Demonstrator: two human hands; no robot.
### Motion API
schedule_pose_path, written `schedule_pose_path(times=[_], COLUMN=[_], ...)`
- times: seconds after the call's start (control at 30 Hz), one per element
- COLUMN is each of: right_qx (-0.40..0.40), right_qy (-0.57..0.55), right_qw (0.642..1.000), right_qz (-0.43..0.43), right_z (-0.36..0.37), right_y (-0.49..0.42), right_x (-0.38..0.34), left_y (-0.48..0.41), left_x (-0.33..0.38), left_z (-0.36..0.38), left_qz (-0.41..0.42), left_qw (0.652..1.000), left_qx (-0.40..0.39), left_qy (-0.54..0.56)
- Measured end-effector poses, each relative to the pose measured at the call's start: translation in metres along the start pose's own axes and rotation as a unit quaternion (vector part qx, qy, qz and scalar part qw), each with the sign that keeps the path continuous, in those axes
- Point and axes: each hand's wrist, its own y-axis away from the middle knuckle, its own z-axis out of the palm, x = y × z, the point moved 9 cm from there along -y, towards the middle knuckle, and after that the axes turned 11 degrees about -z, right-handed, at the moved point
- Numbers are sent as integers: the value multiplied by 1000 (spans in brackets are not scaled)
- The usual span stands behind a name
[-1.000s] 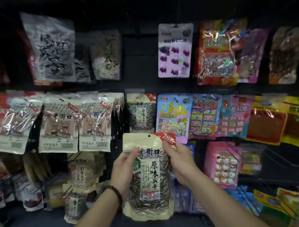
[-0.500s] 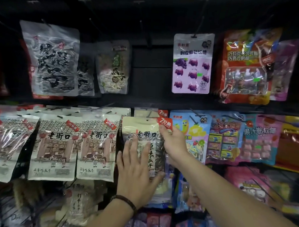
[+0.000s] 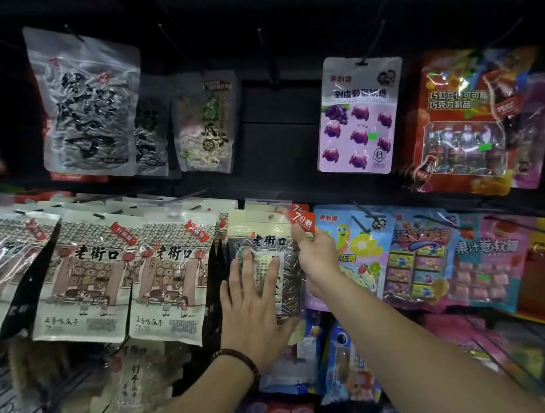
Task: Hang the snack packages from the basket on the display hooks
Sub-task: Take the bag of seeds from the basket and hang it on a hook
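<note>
A cream packet of sunflower seeds (image 3: 265, 231) with a red corner tag hangs at the front of the middle row's hook, over an identical packet behind it. My right hand (image 3: 317, 258) pinches its upper right corner just below the red tag. My left hand (image 3: 254, 302) lies flat on the packet's front with straight, spread fingers pressing it against the row. The hook's tip is hidden behind the packet's top strip. The basket is out of view.
Pale seed bags (image 3: 168, 273) hang tightly to the left, a blue candy bag (image 3: 357, 241) to the right. An empty black hook (image 3: 268, 65) juts out above, beside a lilac grape-candy bag (image 3: 358, 116). More packets crowd the lower row.
One second ago both hands held the packet low and away from the rack. It has since been raised to the middle row's hook, and my left hand went flat on its front.
</note>
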Motion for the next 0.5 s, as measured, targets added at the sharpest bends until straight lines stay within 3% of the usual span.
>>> schedule_pose_path(times=[0.2, 0.5], right_qx=[0, -19], right_qy=[13, 183], right_qw=[999, 983], right_qz=[34, 18], right_z=[9, -3], right_y=[-37, -57], right_x=[30, 33], left_y=[-27, -33], left_x=[9, 6], left_z=[38, 66], left_qz=[10, 13], left_qw=[998, 993], left_qx=[-62, -114], left_qy=[19, 40])
